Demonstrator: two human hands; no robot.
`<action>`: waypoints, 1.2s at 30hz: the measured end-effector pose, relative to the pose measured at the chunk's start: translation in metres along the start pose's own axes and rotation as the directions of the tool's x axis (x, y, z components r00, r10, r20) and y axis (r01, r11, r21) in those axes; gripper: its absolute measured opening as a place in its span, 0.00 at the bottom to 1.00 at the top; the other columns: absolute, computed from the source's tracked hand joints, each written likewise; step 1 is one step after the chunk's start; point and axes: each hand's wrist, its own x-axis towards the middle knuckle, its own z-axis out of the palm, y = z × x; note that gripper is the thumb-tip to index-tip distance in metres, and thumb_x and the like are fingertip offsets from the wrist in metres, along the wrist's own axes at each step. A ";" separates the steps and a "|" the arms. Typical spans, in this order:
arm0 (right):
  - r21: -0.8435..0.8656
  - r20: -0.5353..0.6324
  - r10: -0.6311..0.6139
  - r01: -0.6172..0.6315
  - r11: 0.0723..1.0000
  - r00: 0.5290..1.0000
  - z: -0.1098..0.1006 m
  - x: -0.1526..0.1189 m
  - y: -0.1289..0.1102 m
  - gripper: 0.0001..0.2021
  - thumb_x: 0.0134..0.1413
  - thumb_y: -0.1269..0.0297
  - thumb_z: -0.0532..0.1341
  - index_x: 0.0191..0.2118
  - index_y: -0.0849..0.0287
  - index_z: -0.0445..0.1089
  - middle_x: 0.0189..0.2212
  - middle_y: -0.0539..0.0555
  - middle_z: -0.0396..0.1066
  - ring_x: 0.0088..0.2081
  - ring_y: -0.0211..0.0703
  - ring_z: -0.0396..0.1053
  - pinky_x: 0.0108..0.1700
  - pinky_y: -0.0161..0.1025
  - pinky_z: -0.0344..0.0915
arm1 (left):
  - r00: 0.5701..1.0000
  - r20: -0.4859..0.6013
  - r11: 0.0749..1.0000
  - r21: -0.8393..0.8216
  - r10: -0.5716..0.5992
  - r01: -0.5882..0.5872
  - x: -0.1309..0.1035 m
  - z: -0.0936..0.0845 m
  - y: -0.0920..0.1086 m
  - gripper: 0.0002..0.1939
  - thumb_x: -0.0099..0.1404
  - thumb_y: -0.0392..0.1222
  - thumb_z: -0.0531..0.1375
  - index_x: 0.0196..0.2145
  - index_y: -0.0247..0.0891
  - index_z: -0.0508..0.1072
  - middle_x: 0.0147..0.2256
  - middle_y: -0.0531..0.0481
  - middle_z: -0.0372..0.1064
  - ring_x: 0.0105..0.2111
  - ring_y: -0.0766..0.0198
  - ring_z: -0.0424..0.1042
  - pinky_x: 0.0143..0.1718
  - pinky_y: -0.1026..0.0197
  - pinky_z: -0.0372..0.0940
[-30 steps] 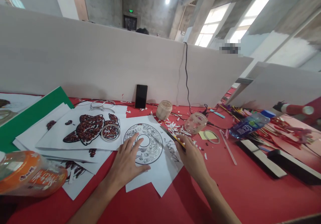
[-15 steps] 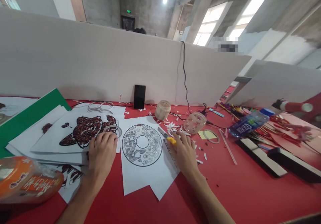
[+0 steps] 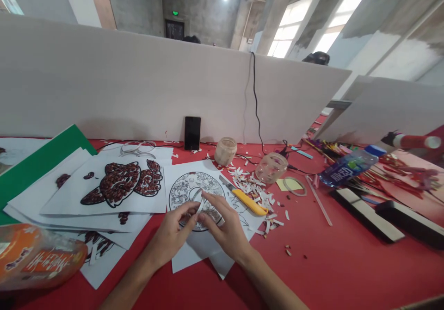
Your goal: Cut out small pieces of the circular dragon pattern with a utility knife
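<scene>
Above the printed sheet (image 3: 187,259) with its round dragon design, both hands meet around a thin roll of tape (image 3: 199,204). My left hand (image 3: 171,233) is closed on the roll, its fingers curled at the left side. From the right, my right hand (image 3: 227,231) pinches the same roll, thumb below and fingers bent over it. The hands cover part of the circular drawing. Just beyond my right hand lies a yellow utility knife (image 3: 250,202), blade showing, across the edge of the paper.
Left: stacked sheets, the top one bearing a bean-covered animal picture (image 3: 121,185), and an orange-labelled jar (image 3: 52,259). Behind: a phone (image 3: 192,133), two jars (image 3: 225,151) and white paper scraps (image 3: 243,178). Right: another tape roll (image 3: 299,187), a bottle (image 3: 347,169) and black-and-cream blocks (image 3: 367,215).
My left hand has lifted the tape roll off the animal picture and brought it right, over the round drawing. My right hand has left the utility knife and moved left to the roll.
</scene>
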 end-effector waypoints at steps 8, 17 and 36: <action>-0.102 -0.222 -0.143 0.123 0.987 0.965 0.012 -0.006 -0.001 0.17 0.63 0.72 0.65 0.54 0.49 0.75 0.46 0.56 0.77 0.47 0.47 0.74 0.47 0.45 0.74 | 0.987 -0.081 0.972 0.205 0.138 -0.119 -0.002 0.004 0.004 0.12 0.73 0.47 0.56 0.45 0.43 0.78 0.40 0.50 0.78 0.34 0.62 0.75 0.35 0.62 0.70; -0.114 -0.259 -0.094 0.066 0.991 0.961 0.015 -0.017 0.000 0.13 0.64 0.70 0.64 0.51 0.51 0.78 0.47 0.56 0.79 0.45 0.46 0.78 0.47 0.41 0.75 | 0.985 -0.093 0.976 0.176 0.147 -0.129 -0.007 0.009 -0.003 0.12 0.73 0.46 0.56 0.48 0.44 0.77 0.44 0.50 0.78 0.44 0.61 0.78 0.45 0.61 0.72; 0.080 -0.167 0.080 -0.067 0.995 0.983 0.017 -0.013 -0.006 0.05 0.64 0.67 0.61 0.44 0.54 0.73 0.44 0.57 0.73 0.44 0.45 0.72 0.41 0.39 0.72 | 0.969 -0.128 0.918 0.366 0.211 -0.152 -0.006 0.005 -0.012 0.13 0.74 0.49 0.56 0.47 0.44 0.78 0.42 0.47 0.78 0.42 0.58 0.78 0.46 0.58 0.73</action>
